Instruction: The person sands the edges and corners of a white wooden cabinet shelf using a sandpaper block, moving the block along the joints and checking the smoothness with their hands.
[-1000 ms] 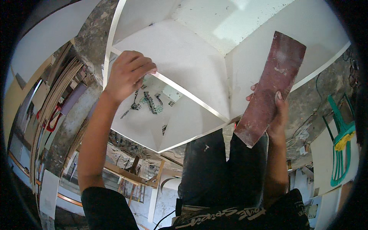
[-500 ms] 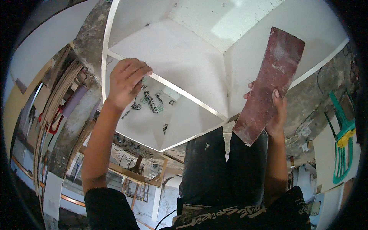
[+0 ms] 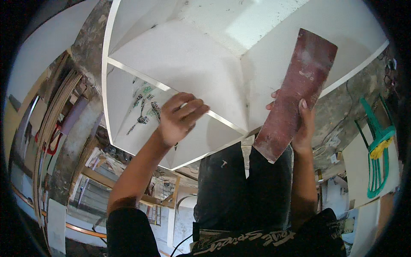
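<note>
A large white cabinet (image 3: 214,51) of open compartments fills the view before me. My left hand (image 3: 182,118) has its fingers curled over the light front edge of the slanting divider panel (image 3: 137,73), near its middle. Printed plastic film (image 3: 147,105) shows in the compartment below that edge. My right hand (image 3: 305,124) grips a long, dark red sandpaper strip (image 3: 297,94), dusty and stiff-looking, held slanted in front of the cabinet's right side. The thumb lies on its near face; the other fingers are partly hidden behind it.
At the right, a green plastic chair-like frame (image 3: 376,150) with a yellow cloth (image 3: 381,148) lies by a pale board. Stacked thin boards (image 3: 58,111) lean at the left beside a red-handled tool (image 3: 53,143). Cables (image 3: 338,124) trail over the stained floor.
My left hand has slid along the divider's edge, rightward and toward me. The cabinet appears shifted slightly left in view. My right hand still holds the sandpaper strip in nearly the same place.
</note>
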A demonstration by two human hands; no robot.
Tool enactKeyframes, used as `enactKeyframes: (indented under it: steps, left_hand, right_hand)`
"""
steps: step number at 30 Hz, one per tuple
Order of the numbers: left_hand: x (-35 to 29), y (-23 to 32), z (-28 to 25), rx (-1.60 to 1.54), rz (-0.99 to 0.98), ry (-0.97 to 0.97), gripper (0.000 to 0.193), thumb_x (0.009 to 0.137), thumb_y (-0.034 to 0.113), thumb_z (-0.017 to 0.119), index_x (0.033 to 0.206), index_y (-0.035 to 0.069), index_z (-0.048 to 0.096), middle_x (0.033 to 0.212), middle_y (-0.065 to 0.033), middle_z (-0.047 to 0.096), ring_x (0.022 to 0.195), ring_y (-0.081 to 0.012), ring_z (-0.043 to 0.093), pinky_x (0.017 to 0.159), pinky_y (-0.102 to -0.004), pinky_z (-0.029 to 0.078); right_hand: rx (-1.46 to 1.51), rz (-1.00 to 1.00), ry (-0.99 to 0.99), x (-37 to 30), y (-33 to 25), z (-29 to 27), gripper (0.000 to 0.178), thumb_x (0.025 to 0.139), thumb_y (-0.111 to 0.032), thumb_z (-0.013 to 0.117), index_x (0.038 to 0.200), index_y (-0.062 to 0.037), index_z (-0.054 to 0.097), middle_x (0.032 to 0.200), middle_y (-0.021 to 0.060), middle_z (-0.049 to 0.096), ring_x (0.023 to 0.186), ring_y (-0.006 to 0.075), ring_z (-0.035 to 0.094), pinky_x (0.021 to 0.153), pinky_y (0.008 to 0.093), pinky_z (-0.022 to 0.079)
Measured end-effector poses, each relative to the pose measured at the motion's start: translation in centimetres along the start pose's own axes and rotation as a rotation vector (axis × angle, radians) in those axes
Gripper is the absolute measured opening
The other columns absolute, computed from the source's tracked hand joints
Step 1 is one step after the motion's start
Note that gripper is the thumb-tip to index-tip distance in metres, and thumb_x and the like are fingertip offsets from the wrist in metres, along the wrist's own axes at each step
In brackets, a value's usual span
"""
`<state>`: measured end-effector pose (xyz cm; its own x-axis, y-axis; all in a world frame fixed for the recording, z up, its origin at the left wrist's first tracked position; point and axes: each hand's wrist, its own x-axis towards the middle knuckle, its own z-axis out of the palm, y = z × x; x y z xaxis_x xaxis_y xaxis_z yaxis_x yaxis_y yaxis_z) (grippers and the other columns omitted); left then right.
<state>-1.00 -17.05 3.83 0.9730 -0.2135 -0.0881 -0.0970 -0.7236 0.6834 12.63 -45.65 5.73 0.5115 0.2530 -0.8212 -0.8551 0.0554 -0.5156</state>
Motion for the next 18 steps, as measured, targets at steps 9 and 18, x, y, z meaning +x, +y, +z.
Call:
enactKeyframes:
  steps: [9,18]
  left_hand:
    - [0.0,-0.1,1.2,0.002,0.121,0.074,0.035,0.068,0.015,0.08,0.101,0.008,0.071,0.102,-0.0022,0.069,0.098,-0.021,0.064,0.089,-0.0364,0.057]
    - [-4.2,-14.5,-11.1,0.338,-0.584,0.318,0.045,0.087,0.033,0.071,0.124,0.007,0.067,0.117,-0.015,0.07,0.112,-0.0355,0.063,0.095,-0.0427,0.048]
  right_hand:
    - [0.087,0.05,-0.047,0.0,-0.6,-0.3,0.067,0.098,-0.054,0.051,0.133,0.0026,0.049,0.114,0.0209,0.065,0.091,0.0318,0.069,0.077,0.042,0.057]
    - [-0.806,-0.15,-0.179,1.7,-1.5,9.1,0.062,0.101,-0.038,0.054,0.153,-0.0074,0.037,0.118,0.0218,0.056,0.103,0.0329,0.057,0.092,0.037,0.048]
